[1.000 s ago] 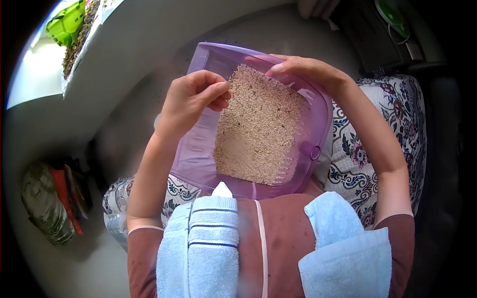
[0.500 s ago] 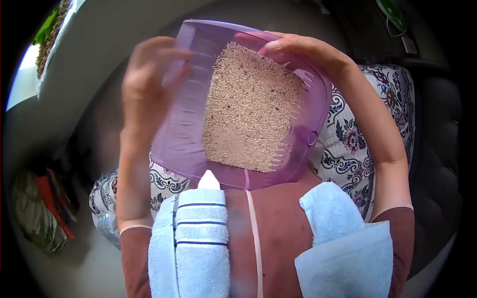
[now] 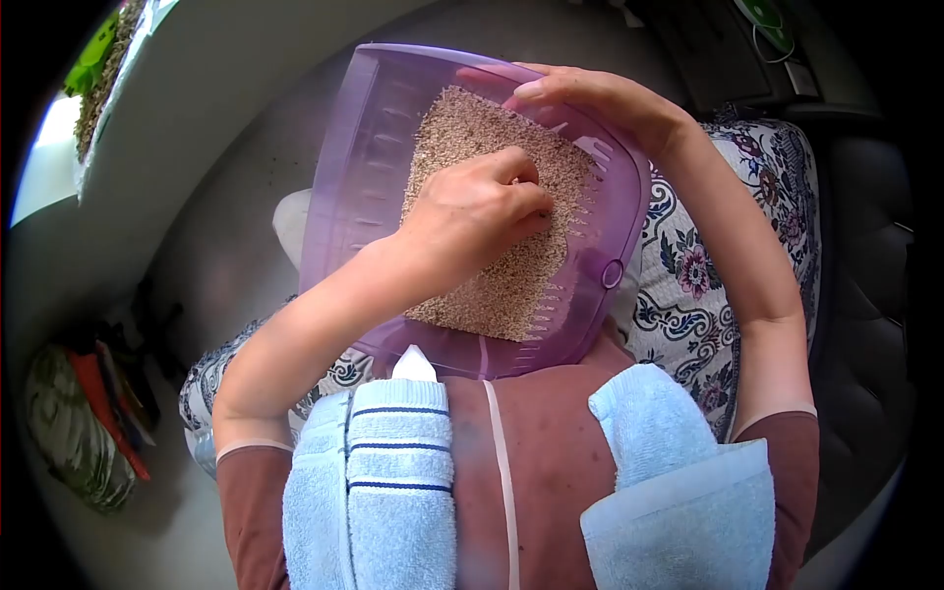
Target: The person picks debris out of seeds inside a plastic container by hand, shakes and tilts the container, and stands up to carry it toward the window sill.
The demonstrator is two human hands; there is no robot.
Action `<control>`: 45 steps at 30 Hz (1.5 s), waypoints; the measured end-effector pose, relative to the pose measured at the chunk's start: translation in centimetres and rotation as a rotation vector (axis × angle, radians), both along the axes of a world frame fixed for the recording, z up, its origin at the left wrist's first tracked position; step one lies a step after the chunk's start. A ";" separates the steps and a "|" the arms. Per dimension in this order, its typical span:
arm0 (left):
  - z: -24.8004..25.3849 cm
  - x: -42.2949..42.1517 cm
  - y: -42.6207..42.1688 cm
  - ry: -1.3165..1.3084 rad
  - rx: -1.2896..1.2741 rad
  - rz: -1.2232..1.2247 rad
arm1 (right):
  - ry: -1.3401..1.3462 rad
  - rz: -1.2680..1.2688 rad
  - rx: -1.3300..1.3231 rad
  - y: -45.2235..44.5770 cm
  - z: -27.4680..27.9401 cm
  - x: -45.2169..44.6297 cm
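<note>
A translucent purple plastic tray with slotted sides is held tilted over my lap. Small tan grains with a few darker specks cover its middle. My left hand is over the grains, its fingers curled into a pinch; whatever is between the fingertips is too small to make out. At the far right rim, my right hand grips the tray, thumb on the inside and fingers seen through the plastic behind it.
Light blue towels hang over my chest. Patterned floral cloth covers my lap. A dark padded seat is on the right. Bags with an orange strip lie on the floor at left, below a pale wall.
My left hand has moved right, from beside the tray's left edge to over the grains, and its fingers have closed. My right hand keeps its hold on the rim.
</note>
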State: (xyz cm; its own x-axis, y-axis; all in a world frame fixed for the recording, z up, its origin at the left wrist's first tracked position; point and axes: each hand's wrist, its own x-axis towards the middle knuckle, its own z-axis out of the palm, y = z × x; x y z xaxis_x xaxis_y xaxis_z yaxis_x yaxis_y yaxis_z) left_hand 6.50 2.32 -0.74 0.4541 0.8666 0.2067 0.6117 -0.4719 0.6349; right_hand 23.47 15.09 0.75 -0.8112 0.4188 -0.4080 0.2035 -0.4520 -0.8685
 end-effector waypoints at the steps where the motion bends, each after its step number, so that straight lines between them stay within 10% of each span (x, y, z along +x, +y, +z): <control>1: 0.0 0.1 0.0 0.011 -0.002 0.001 | 0.010 -0.010 0.013 0.0 -0.1 0.0; 13: 2.0 -2.0 0.4 -0.344 -0.410 0.197 | -0.008 0.022 -0.016 -0.3 0.0 0.9; 23: 2.2 -5.0 -0.8 0.138 0.127 0.147 | -0.010 0.021 0.013 0.5 -1.9 0.4; 27: 3.6 -10.2 -1.7 -0.273 0.020 0.521 | -0.018 0.028 0.018 0.2 -1.3 0.6; 29: 2.8 -14.0 -1.1 -0.030 0.097 0.783 | -0.030 0.034 0.002 0.2 -0.9 0.6; 31: 2.7 -14.4 -1.0 0.431 0.517 0.758 | -0.031 0.040 0.013 0.3 -1.2 0.5; 35: 3.1 -9.1 -3.5 -0.020 -0.027 0.357 | -0.002 0.045 0.047 0.1 -1.9 0.2; 45: 1.1 -6.1 -3.5 0.110 0.081 0.190 | 0.009 0.031 0.006 0.0 -1.4 0.1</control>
State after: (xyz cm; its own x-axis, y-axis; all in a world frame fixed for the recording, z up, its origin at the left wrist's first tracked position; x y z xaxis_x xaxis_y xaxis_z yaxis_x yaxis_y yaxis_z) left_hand 0.36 -1.13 0.37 0.3078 0.9215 0.2368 0.7582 -0.3879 0.5241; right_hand 23.58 15.13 -0.67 -0.8275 0.3961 -0.3980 0.2092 -0.4402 -0.8732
